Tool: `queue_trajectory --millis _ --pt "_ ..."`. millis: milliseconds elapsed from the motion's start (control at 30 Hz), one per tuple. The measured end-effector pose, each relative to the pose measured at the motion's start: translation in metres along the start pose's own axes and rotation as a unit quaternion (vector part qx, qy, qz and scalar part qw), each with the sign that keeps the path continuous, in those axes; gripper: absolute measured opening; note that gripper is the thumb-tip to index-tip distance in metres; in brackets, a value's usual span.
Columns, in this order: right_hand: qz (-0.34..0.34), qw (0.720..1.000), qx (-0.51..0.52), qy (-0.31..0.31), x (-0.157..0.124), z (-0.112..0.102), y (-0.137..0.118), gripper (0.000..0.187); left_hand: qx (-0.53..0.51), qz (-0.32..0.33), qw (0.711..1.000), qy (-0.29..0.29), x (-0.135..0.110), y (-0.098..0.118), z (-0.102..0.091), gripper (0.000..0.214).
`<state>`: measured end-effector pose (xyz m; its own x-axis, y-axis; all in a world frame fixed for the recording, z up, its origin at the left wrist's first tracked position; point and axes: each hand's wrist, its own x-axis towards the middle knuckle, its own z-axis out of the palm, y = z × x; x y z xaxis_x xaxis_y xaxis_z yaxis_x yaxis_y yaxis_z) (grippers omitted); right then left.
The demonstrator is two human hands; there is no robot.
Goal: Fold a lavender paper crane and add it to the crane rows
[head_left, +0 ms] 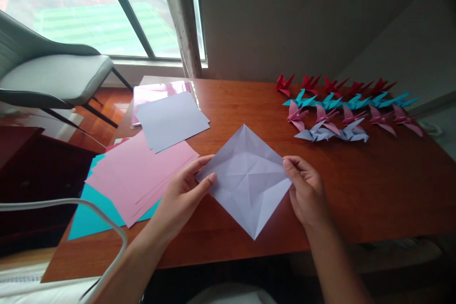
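A creased lavender paper square [246,178] lies as a diamond on the wooden table [374,175], its fold lines crossing at the middle. My left hand [183,192] pinches its left corner between thumb and fingers. My right hand [306,190] pinches the right corner the same way. Both hands rest low over the table near its front edge.
Left of the hands lie stacks of pink [142,175], teal [87,218] and lavender [171,121] sheets. Rows of folded red [333,85], teal [351,101], pink [352,116] and lavender [333,133] cranes stand at the far right. A grey chair [53,76] stands by the window. A white cable [107,228] curves at the lower left.
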<state>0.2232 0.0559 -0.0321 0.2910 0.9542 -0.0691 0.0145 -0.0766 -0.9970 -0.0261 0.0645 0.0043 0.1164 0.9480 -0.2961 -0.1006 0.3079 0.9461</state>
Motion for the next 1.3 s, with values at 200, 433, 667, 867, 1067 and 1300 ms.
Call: queue_trajectory --millis 200,433,667,867,1067,1300 --pt "0.011 0.989 0.108 -0.100 -0.010 -0.001 -0.010 0.043 -0.029 -0.014 0.999 0.019 0.002 -0.001 0.001 0.048" --pt "0.020 0.978 0.105 -0.180 -0.021 -0.002 -0.016 0.078 -0.022 -0.021 1.000 0.007 0.002 -0.002 -0.003 0.047" --pt "0.023 0.960 0.085 -0.264 -0.023 -0.012 -0.017 0.080 -0.027 -0.035 0.999 -0.019 0.002 -0.002 -0.007 0.045" --pt "0.020 0.960 0.079 -0.267 -0.023 -0.013 -0.010 0.076 -0.015 -0.023 0.999 -0.032 0.002 -0.003 -0.007 0.042" --pt "0.016 0.959 0.079 -0.273 -0.022 -0.009 -0.018 0.084 0.011 0.000 0.999 -0.040 0.002 -0.003 -0.007 0.038" --pt "-0.004 0.963 0.047 -0.264 -0.019 0.001 -0.024 0.074 0.046 0.011 0.997 -0.056 -0.001 0.003 0.000 0.035"
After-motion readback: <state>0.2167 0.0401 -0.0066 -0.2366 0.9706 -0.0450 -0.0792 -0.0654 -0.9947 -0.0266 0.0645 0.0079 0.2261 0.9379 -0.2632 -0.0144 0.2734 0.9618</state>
